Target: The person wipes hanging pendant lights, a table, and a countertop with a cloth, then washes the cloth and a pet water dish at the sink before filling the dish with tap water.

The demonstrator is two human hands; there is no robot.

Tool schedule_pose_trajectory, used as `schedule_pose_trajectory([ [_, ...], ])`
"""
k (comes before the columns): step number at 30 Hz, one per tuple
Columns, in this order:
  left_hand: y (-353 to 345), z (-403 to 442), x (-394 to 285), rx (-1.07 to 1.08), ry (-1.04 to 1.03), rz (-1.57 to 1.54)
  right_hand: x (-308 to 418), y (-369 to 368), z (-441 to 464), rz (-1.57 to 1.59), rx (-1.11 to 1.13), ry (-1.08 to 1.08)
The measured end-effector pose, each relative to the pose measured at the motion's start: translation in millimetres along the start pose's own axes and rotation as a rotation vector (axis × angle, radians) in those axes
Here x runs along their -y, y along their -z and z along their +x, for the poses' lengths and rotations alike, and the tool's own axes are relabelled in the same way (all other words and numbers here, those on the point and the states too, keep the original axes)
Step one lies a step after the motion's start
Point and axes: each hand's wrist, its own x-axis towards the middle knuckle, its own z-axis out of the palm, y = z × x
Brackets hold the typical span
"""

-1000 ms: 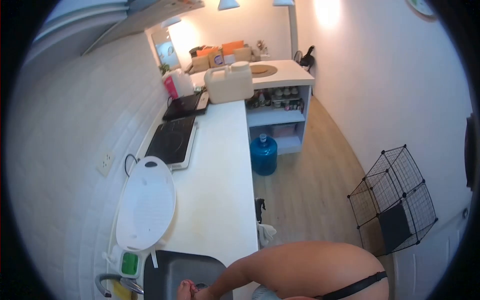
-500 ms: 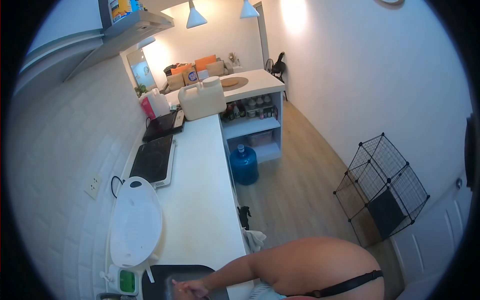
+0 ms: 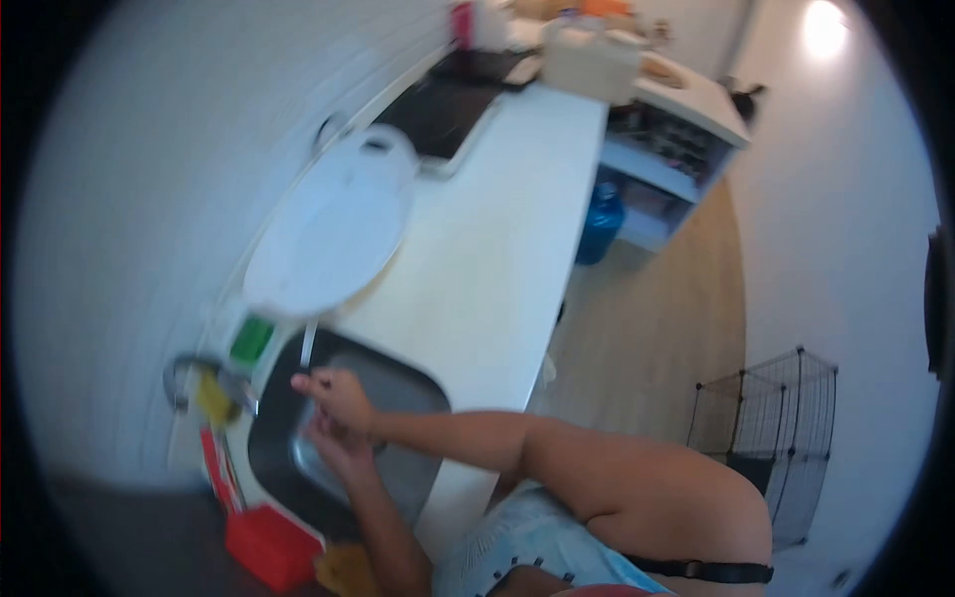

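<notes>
Meeting low over the dark grey rounded-corner sink [image 3: 274, 433], R hand [image 3: 340, 398] sits across L hand [image 3: 338, 450], fingers partly bent & seemingly touching; can't make out if either's gripping sth, pic too blurry. Sink lies directly under both hands, set in the long smooth white counter [image 3: 497, 249]. Just above R hand in pic, a slim white strip [image 3: 306, 343] pokes over the sink rim. Left of the hands, approx level w/ them: curved chrome faucet [image 3: 239, 390], w/ a blurry yellow item [image 3: 214, 400] right beside it. Up-left of R hand, a green rectangular pad [image 3: 252, 338]. Down-left of L hand, a bright red boxy item [image 3: 269, 545], details unclear, w/ a brownish-yellow piece [image 3: 343, 570] next to it. Farther past R hand, a big white oval basin w/ dark handle hole [image 3: 333, 224] on the counter, along the wall. Beyond that, a flat black hob w/ pale edge [image 3: 438, 119]. Well off to the hands' upper right, a translucent blue plastic bottle [image 3: 602, 224] on the floor; farthest up, a beige plastic jug [image 3: 592, 65] on the counter.
</notes>
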Motion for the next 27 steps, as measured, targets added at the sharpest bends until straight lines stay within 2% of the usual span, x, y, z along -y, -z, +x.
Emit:
schedule_pose_trajectory([
  [1, -16.5, 4.5, -10.3, -0.049, 0.132, -0.168, 0.4, -0.1, -3.8, -0.129, 0.076, 0.206],
  [2, -10.2, 14.0, -16.8, 0.005, 0.184, -0.214, 3.4, -2.2, -6.9, -0.123, 0.083, 0.395],
  [3, 0.1, 19.8, -22.0, 0.078, 0.236, -0.241, 2.4, -5.5, -10.6, -0.309, 0.089, 0.494],
  [5, 17.3, 30.1, -34.6, 0.233, 0.338, -0.239, 8.6, -6.2, -19.7, -0.391, 0.18, 0.804],
  [7, 33.7, 40.1, -43.9, 0.356, 0.438, -0.158, 14.6, -7.1, -20.8, -0.503, 0.278, 1.217],
  [8, 38.1, 41.5, -48.5, 0.385, 0.479, -0.065, 17.0, -6.5, -29.8, -0.45, 0.326, 1.194],
  [10, 40.8, 48.3, -55.0, 0.44, 0.575, 0.173, 18.4, -4.3, -46.0, -0.553, 0.452, 1.352],
  [11, 42.4, 53.7, -58.4, 0.48, 0.618, 0.302, 3.5, -10.3, -34.7, -0.519, 0.485, 1.33],
  [13, 31.2, 39.8, -63.6, 0.491, 0.676, 0.253, -13.7, -17.5, -35.5, -0.512, 0.669, 1.548],
  [14, 31.7, 37.8, -66.6, 0.462, 0.673, 0.25, -20.7, -16.9, -38.3, -0.485, 0.68, 1.537],
  [16, 32.0, 46.3, -67.6, 0.495, 0.725, 0.552, -27.6, -13.4, -35.0, -0.663, 0.898, 1.585],
  [17, 31.8, 48.0, -67.1, 0.481, 0.731, 0.546, -30.2, -14.3, -33.9, -0.651, 0.905, 1.575],
  [19, 29.5, 46.9, -68.2, 0.455, 0.718, 0.788, -35.9, -17.8, -33.0, -0.658, 0.982, 1.539],
  [20, 27.6, 45.5, -68.6, 0.44, 0.722, 0.783, -37.8, -19.4, -33.2, -0.642, 0.99, 1.533],
  [22, 25.3, 36.0, -65.8, 0.446, 0.604, 1.059, -43.0, -19.9, -40.9, -0.729, 1.021, 1.526],
  [23, 23.7, 33.3, -64.1, 0.43, 0.607, 1.053, -45.6, -19.7, -43.2, -0.714, 1.033, 1.523],
  [25, 18.7, 28.3, -59.4, 0.402, 0.512, 1.399, -49.3, -18.1, -47.4, -0.817, 1.124, 1.459],
  [27, 15.8, 24.2, -57.7, 0.405, 0.487, 1.454, -55.1, -19.5, -50.0, -0.792, 1.123, 1.434],
])
